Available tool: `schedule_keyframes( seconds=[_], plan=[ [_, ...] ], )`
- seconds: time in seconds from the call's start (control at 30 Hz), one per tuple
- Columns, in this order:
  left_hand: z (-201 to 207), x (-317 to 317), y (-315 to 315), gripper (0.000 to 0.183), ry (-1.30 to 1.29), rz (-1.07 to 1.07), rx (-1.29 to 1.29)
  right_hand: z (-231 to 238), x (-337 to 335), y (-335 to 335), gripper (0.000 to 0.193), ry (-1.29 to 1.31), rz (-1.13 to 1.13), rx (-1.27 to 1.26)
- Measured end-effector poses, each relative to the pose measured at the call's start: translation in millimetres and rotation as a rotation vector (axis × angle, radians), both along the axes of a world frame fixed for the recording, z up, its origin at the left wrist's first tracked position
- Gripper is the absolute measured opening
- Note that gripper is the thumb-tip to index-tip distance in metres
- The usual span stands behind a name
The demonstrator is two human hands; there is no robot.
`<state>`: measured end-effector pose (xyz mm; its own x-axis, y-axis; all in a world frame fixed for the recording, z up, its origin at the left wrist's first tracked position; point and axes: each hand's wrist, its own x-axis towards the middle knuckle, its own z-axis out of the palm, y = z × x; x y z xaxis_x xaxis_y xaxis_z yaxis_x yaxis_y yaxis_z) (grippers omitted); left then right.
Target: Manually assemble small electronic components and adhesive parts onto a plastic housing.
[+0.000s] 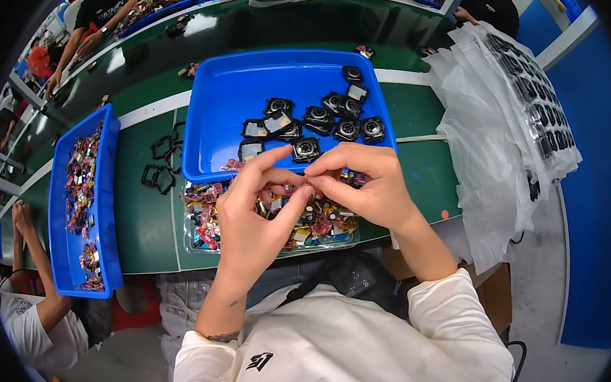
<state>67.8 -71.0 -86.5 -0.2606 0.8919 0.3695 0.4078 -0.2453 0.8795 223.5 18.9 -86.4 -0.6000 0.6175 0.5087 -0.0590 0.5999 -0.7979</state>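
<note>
Pink wiring point(307, 182) sits clamped between the meeting fingertips of my left hand point(249, 206) and right hand point(369, 182), over a clear tray point(274, 251) of wired parts. I seem to be teasing at it; the next move likely calls for a light, steady pinch. Black round-faced housings point(306, 149) lie in the blue tray point(221, 126) on the green worktable point(144, 236); a co-worker point(36, 323) sits left.

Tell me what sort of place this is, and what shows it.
Likely an electronics assembly workshop: black watch-style cases lie in a blue tray, small wired parts fill a clear tray nearer the wearer, and other people are along the green worktops.
</note>
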Motion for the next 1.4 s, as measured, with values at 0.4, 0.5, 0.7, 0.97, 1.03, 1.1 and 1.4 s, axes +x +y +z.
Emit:
schedule_keyframes(
  seconds=[0.4, 0.5, 0.7, 0.97, 1.03, 1.1, 1.4],
  plan=[
    [-16, -1, 2, 0.024, 0.088, 0.008, 0.347, -1, -8, -15, 0.042, 0.25, 0.119, -0.69],
    [-12, -4, 1, 0.025, 0.058, 0.081, 0.33, -1, -4, -22, 0.056, 0.044, 0.09, -0.365],
    [-12, -11, -2, 0.025, 0.293, 0.136, 0.349, -10, -3, -29, 0.03, 0.022, -0.029, -0.355],
    [-5, -15, -3, 0.02, 0.464, 0.163, 0.37, -8, -4, -31, 0.025, -0.025, -0.112, -0.015],
    [-10, -18, -6, 0.02, 0.478, 0.079, 0.369, -8, -4, -31, 0.025, -0.022, -0.122, 0.014],
    [-11, -16, -10, 0.021, 0.494, 0.084, 0.372, -9, -5, -32, 0.024, -0.021, -0.132, 0.043],
    [-9, -13, -22, 0.025, 0.424, 0.037, 0.329, -14, -4, -37, 0.018, 0.007, -0.122, -0.018]
  ],
)
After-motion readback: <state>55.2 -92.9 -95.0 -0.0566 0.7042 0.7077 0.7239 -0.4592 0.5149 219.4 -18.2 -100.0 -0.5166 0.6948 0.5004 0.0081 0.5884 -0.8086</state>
